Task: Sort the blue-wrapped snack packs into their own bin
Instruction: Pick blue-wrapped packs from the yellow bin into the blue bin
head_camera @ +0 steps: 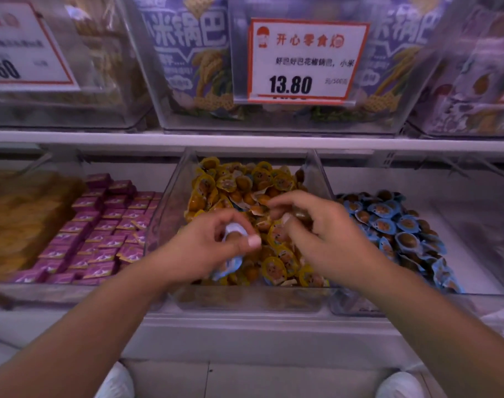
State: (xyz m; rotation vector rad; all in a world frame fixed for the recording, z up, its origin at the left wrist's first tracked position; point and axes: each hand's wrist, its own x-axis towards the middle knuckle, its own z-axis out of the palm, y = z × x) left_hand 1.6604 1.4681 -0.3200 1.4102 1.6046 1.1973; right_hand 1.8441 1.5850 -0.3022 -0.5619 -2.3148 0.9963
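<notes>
**Hand and pack positions at the centre bin**

Both hands are over the clear plastic centre bin (170,196), which is filled with yellow-wrapped round snack packs (273,179). The left hand (213,248) is curled around pale blue-wrapped snack packs (235,228); one shows between thumb and fingers, and more blue wrapper protrudes below the palm. The right hand (308,222) is partly closed, thumb and fingertips drawn together just above the yellow packs. Motion blur hides whether it grips anything; this cannot be told.

The held packs are light blue with a rounded outline; finer detail is blurred. Matching blue-wrapped packs (394,225), each with a brown oval centre, form a heap in the clear bin to the right (475,214), touching the centre bin's right wall.

The heap occupies the left part of the right bin; its right part shows bare floor. A clear upright wall separates the two bins, rising beside the right hand. To the left, a bin of purple square packets (101,225) adjoins the centre bin. A white shelf edge (245,139) runs above all bins, with a price tag (302,58) overhead.
</notes>
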